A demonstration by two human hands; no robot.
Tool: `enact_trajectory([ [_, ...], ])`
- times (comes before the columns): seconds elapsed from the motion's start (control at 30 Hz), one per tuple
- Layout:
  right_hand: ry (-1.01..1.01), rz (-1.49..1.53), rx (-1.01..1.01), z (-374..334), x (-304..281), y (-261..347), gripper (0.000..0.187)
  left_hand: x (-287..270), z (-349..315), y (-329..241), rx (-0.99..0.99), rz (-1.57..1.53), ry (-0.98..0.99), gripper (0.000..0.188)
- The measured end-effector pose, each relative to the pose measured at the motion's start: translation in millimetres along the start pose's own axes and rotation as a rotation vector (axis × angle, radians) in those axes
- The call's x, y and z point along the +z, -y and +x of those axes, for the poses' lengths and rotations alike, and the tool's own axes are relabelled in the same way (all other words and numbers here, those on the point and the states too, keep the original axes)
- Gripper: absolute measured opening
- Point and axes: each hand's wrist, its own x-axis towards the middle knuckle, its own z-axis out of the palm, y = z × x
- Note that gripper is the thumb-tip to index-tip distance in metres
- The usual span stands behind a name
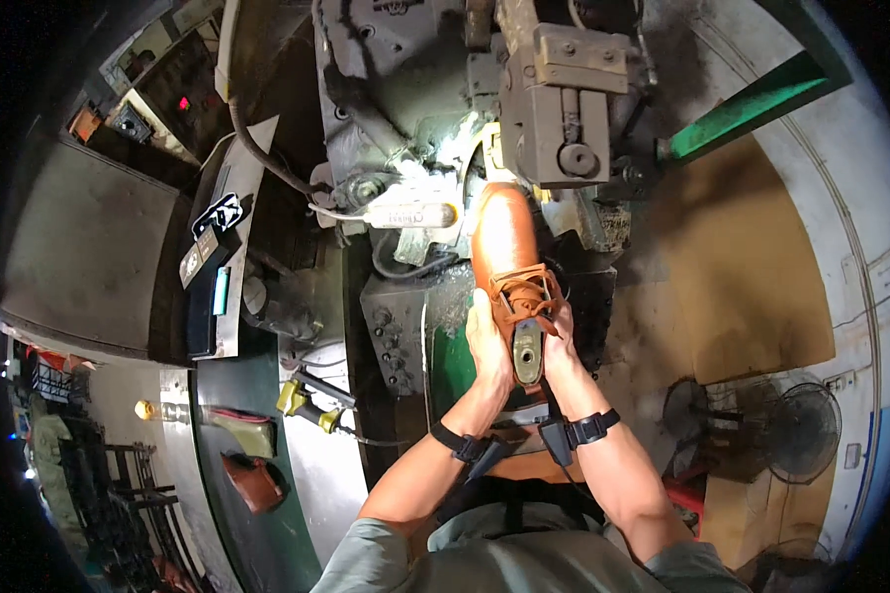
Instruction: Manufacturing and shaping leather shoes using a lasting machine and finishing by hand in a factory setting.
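Observation:
A brown leather lace-up shoe points its toe away from me, toward a grey machine. Its brown laces lie loose over the tongue. A greenish shoe last with a round hole fills the shoe's opening. My left hand is closed on the shoe's left side near the heel. On the other side, my right hand grips it, with its fingers partly hidden. The toe is close to a yellow machine part; I cannot tell if they touch. A bright tubular lamp lights the toe from the left.
A green beam slants in from the upper right. Fans stand at the right, near brown cardboard. On the left are a shelf holding a teal item, a yellow-and-black tool and a brown leather piece.

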Motion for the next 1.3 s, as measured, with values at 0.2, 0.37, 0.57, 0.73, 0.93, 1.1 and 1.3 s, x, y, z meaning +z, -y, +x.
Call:
enact_trajectory([
  [0.2,0.021,-0.253,0.103,11.2,-43.4,0.9,0.040,-13.5,2.6,28.4,0.089,0.054,0.003,0.049],
  [0.37,-0.137,-0.406,0.019,-9.4,-16.9,4.7,0.049,-48.1,16.4,14.7,0.328,0.384,0.037,0.046],
  [0.57,-1.121,-1.130,-0.062,65.0,-192.6,41.8,0.096,-208.1,84.0,-51.4,0.824,1.388,-0.447,0.059],
  [0.73,-0.514,-0.688,0.180,133.0,-286.5,34.8,0.081,-215.6,112.5,-20.9,0.451,1.232,-0.076,0.072],
  [0.93,-0.756,-1.186,0.019,92.7,-205.0,42.1,0.103,-242.4,94.3,-43.6,0.674,1.449,-0.344,0.078],
  [1.1,-0.734,-0.939,0.012,59.7,-220.1,85.7,0.109,-284.2,47.6,-25.5,0.644,1.384,-0.480,0.074],
  [1.3,-0.802,-0.930,0.253,50.8,-304.8,91.0,0.092,-313.8,-59.6,-25.0,0.579,1.489,-0.389,0.068],
])
